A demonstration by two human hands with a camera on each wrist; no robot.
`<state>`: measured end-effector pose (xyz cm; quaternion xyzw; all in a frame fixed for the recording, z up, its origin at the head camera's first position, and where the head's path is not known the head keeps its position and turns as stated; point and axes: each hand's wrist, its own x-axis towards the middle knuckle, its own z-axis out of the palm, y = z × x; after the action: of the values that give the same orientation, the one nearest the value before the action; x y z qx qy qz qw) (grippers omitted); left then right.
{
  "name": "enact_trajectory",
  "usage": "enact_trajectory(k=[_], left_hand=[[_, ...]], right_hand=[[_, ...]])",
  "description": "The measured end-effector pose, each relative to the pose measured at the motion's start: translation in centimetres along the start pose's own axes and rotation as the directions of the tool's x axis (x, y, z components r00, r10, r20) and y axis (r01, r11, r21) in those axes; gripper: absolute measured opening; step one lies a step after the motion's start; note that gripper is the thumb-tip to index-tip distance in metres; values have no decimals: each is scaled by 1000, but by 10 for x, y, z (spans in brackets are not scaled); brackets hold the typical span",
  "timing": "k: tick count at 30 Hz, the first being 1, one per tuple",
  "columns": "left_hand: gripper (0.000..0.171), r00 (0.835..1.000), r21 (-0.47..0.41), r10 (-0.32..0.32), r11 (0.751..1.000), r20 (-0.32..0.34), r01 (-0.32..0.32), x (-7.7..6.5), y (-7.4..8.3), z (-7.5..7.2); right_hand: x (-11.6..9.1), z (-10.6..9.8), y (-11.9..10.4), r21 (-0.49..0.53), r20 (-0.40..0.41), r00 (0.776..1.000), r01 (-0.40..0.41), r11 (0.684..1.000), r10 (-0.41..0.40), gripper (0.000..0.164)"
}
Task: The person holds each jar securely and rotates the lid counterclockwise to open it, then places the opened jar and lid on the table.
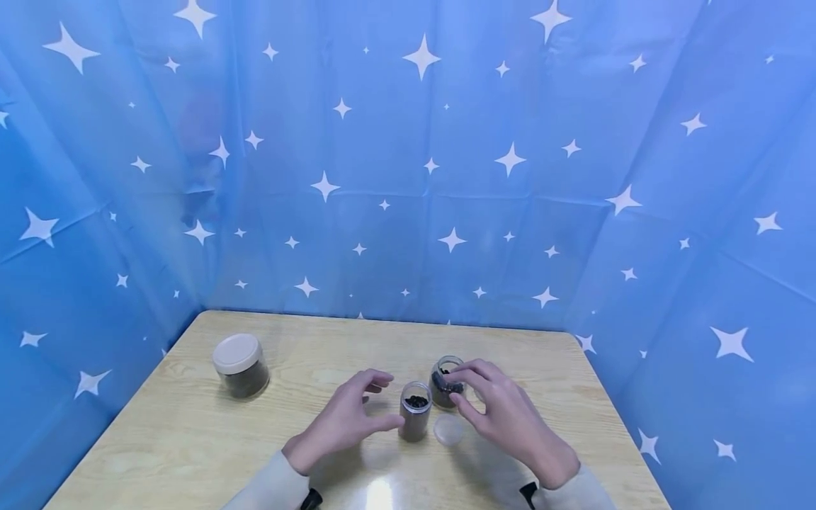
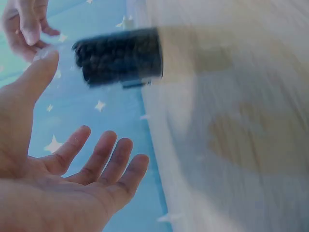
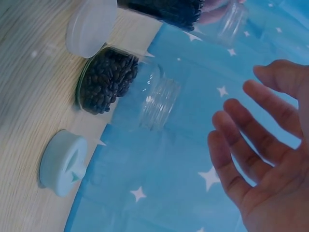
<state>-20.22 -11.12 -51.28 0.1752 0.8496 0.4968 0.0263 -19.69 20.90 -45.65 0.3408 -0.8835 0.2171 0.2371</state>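
Note:
A glass jar (image 1: 415, 419) of dark beans stands uncapped near the table's middle. Beside its left wall is my left hand (image 1: 347, 414), thumb and fingers spread with nothing between them; whether the thumb tip touches the glass I cannot tell. Slightly behind and to the right is a second uncapped glass jar (image 3: 108, 79), partly filled with dark beans. Over its right side hovers my right hand (image 1: 503, 407), fingers loosely bent; the right wrist view shows them apart from the glass. A translucent whitish lid (image 1: 449, 430) lies in front of the jars.
A wider jar with a white lid (image 1: 237, 353) stands at the left of the wooden table (image 1: 159, 439). In the right wrist view, a pale blue lid (image 3: 63, 162) with a raised knob sits beside the second jar. A blue star-patterned curtain (image 1: 382, 142) surrounds the table.

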Motion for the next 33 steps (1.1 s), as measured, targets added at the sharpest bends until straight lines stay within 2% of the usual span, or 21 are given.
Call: enact_trajectory(k=[4,9,13,17,21,26,31,33], left_hand=[[72,997,-12,-25,1000,-75,24,-5,-3,-17],[69,983,6,-59,998,-173,60,-10,-9,-42],[65,965,55,-39,997,-259,55,-17,-16,-62],[58,936,121,11,992,-353,34,-27,-24,-79],[51,887,184,88,983,-454,-3,-35,-28,-94],[44,806,232,173,972,-567,-45,-41,-32,-109],[42,729,284,229,958,-645,-50,-45,-38,-122],[42,707,307,245,951,-664,-41,-47,-41,-127]], right_hand=[[0,1,-3,4,2,1000,-7,1000,7,31],[1,0,-5,1,5,1000,-15,1000,15,30],[3,0,-7,0,-4,1000,-6,1000,6,30],[6,2,-11,12,-11,1000,20,1000,-20,32],[10,4,-16,31,-20,999,47,998,-46,33],[17,6,-23,44,-24,998,65,997,-64,34],[24,10,-30,70,-22,996,90,993,-89,34],[27,12,-32,77,-24,995,102,992,-101,34]])
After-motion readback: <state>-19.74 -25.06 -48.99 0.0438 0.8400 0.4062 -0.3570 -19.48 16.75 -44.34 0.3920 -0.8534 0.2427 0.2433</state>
